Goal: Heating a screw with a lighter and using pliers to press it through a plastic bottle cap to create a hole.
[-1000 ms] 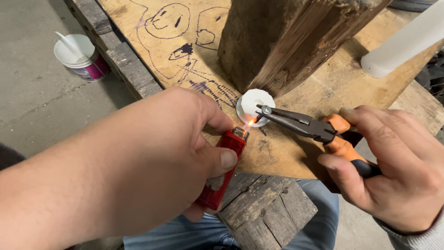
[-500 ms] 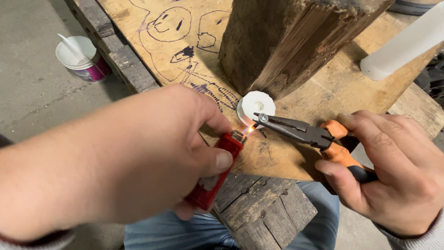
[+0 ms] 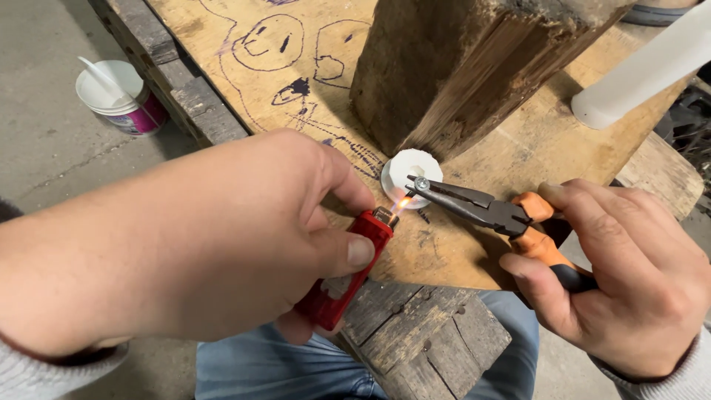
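Head view: our left hand (image 3: pixel 222 237) grips the lit red lighter (image 3: pixel 348 270).
Right hand (image 3: pixel 629 281): squeezes orange-handled pliers (image 3: pixel 481 211) pinching 1 small screw (image 3: pixel 421 183).
Risk: we judge the flame (image 3: pixel 402 203) could scorch the white cap (image 3: pixel 407 169) just beyond.

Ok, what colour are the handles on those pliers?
Orange with black, on the long-nose metal pliers in the right hand; head view.
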